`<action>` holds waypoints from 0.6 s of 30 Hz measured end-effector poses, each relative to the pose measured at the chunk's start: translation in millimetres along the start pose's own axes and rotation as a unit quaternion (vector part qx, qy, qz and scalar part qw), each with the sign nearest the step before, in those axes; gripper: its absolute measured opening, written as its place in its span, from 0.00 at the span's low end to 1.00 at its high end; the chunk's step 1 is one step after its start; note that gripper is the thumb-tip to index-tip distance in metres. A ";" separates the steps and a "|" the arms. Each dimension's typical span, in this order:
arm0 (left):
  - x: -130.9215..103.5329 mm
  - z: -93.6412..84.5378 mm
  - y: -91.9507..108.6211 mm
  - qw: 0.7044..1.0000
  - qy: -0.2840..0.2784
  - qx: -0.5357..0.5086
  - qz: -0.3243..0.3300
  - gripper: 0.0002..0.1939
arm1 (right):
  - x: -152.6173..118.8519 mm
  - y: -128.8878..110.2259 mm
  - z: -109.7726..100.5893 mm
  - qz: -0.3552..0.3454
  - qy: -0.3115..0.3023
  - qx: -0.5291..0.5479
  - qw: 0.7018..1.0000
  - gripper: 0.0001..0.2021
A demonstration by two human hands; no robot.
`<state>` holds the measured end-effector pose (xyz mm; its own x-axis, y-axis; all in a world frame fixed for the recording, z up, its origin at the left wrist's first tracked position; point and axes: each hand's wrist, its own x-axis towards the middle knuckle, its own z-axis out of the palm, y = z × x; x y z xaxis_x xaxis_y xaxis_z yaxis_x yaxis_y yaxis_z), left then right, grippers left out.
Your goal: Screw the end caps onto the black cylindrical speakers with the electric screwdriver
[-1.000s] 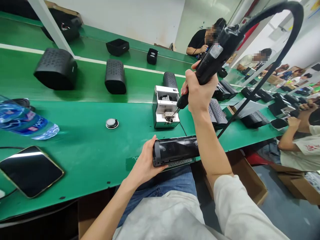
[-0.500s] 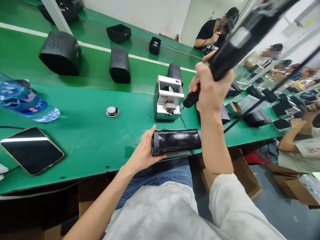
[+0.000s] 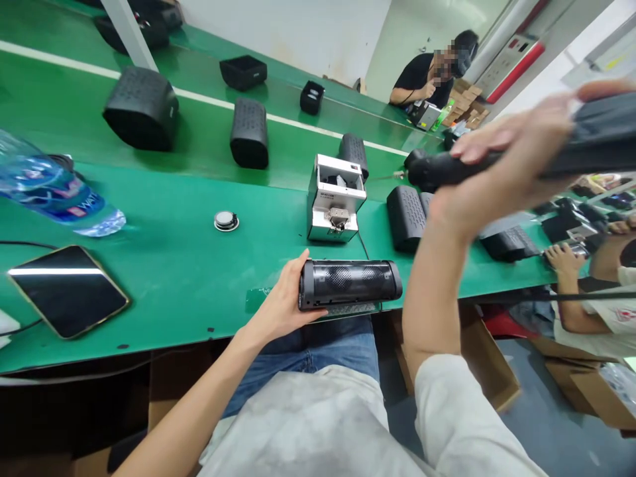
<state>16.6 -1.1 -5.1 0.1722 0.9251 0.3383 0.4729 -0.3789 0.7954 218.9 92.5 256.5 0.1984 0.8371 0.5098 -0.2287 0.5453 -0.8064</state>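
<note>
My left hand (image 3: 281, 298) grips the left end of a black speaker body (image 3: 350, 281), which lies on its side at the table's front edge. Its perforated metal front faces up. Raised on the right, my right hand (image 3: 511, 152) is closed around a black electric screwdriver (image 3: 462, 169). The driver is held nearly level, its thin bit toward the left; whether a screw sits on the tip I cannot tell. Behind the speaker body stands a white-and-silver screw feeder (image 3: 335, 199), lower than the driver and to the left of it.
Black speaker shells (image 3: 142, 109) stand along the green table (image 3: 193, 278). To the left are a water bottle (image 3: 59, 192), a phone (image 3: 69, 291) and a small round part (image 3: 226, 220). A co-worker (image 3: 422, 73) sits at the back; another person's hand (image 3: 566, 258) shows at right.
My right hand has lifted the screwdriver away from the front of the screw feeder, up and to the right, turning it level. My left hand still holds the speaker body; the view shifted slightly.
</note>
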 end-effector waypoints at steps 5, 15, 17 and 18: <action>-1.4 -1.0 3.6 1.000 -0.003 -0.008 -0.024 0.69 | 39.8 18.4 12.1 -0.059 0.016 -0.002 0.998 0.12; -0.1 -1.7 1.7 1.000 -0.002 -0.013 -0.011 0.68 | 53.1 92.8 33.0 -0.201 -0.065 0.011 0.977 0.12; -0.1 -1.7 1.9 1.000 -0.001 -0.014 -0.011 0.68 | 48.5 106.0 38.6 -0.171 -0.093 -0.008 0.981 0.17; -0.1 -1.7 2.2 1.000 0.000 -0.015 -0.011 0.68 | 47.3 111.0 41.6 -0.163 -0.095 -0.013 0.982 0.19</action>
<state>16.1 -2.0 -2.6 0.1615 0.9334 0.3205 0.4513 -0.3587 0.8171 163.2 194.4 203.6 0.0742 0.6119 0.7874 -0.1570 0.7869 -0.5967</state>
